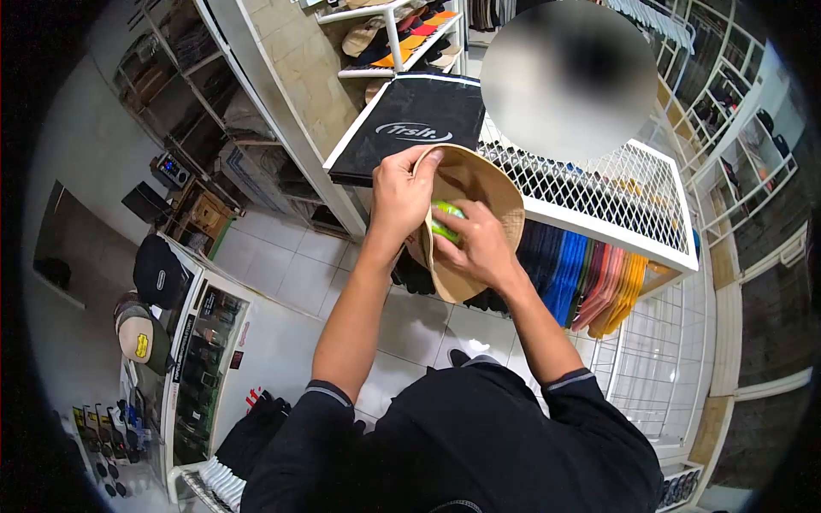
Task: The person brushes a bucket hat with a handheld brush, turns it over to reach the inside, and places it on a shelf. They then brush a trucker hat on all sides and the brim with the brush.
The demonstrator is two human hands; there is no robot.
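Observation:
A tan bucket hat [506, 190] is held up in front of me, tilted so that its inside faces me. My left hand [400, 195] grips the brim at the upper left, thumb on the near side. Inside the hat's opening, my right hand [481, 244] has its fingers closed around a small bright green item [444, 220]. The fingers partly cover that item, so its exact kind does not show.
Beyond the hat stands a white rack with a mesh top [599, 184] and hanging coloured clothes [569, 274]. A black panel with white lettering [419, 107] lies beside it. Caps fill the shelves [402, 38] behind; a glass display case [205, 359] is at left.

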